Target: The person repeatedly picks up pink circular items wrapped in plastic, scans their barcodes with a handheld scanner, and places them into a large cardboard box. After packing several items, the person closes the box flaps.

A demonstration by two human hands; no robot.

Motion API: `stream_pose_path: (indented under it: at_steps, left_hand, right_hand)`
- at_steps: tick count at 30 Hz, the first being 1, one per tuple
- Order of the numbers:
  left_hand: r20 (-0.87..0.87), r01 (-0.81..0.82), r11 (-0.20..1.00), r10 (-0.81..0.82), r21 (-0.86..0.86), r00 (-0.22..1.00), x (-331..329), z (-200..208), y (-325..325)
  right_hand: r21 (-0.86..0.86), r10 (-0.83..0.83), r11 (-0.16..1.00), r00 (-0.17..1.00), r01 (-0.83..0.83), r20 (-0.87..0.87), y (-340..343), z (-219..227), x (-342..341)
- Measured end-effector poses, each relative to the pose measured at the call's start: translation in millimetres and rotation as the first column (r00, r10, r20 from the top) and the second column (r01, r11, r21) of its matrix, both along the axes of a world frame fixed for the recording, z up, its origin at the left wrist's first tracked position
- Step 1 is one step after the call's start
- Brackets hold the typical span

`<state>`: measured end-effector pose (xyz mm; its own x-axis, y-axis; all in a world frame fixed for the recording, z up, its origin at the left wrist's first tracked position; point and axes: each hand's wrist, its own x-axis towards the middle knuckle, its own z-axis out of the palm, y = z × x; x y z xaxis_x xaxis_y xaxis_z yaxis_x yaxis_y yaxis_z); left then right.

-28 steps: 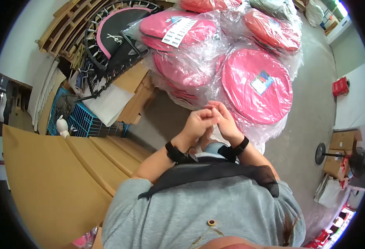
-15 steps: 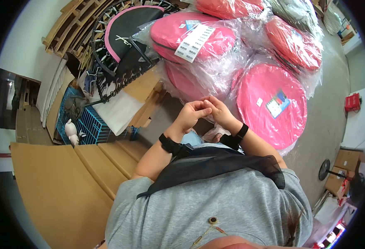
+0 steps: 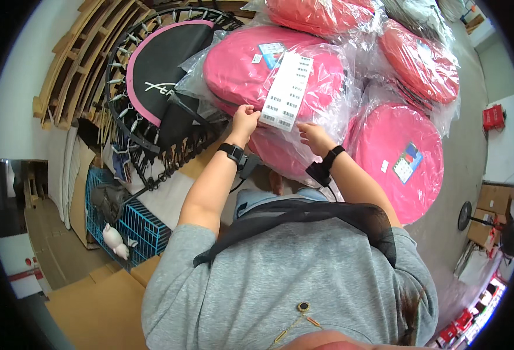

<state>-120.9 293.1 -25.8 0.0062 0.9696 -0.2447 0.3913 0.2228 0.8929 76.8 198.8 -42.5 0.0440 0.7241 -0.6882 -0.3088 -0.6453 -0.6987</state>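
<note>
A white rectangular paper label sheet [image 3: 286, 90] lies on a round pink plastic-wrapped bundle [image 3: 230, 73]. The narrowed left hand [image 3: 245, 122] (grip unclear) and loosely parted right hand [image 3: 316, 139] flank its lower end.

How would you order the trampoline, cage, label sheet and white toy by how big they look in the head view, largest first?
1. Trampoline
2. Cage
3. Label sheet
4. White toy
</note>
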Motion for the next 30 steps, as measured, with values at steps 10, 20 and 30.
stream_pose_path:
  at_steps: [10,20,30]
  left_hand:
    - [0.224,0.217,0.933,-0.154,-0.289,0.962,-1.5,16.6,23.4]
    - [0.417,0.362,0.905,-0.246,-0.225,0.875,-19.7,37.3,48.3]
    - [-0.513,0.713,0.532,-0.497,0.457,0.700,-0.4,62.7,60.4]
  right_hand:
    - [-0.255,-0.373,0.924,0.825,0.286,-0.425,31.2,24.3,-19.4]
    - [-0.109,-0.302,0.945,0.689,0.309,-0.659,65.2,63.1,-41.7]
    - [0.074,-0.181,0.965,0.845,0.250,-0.503,78.5,30.6,-48.1]
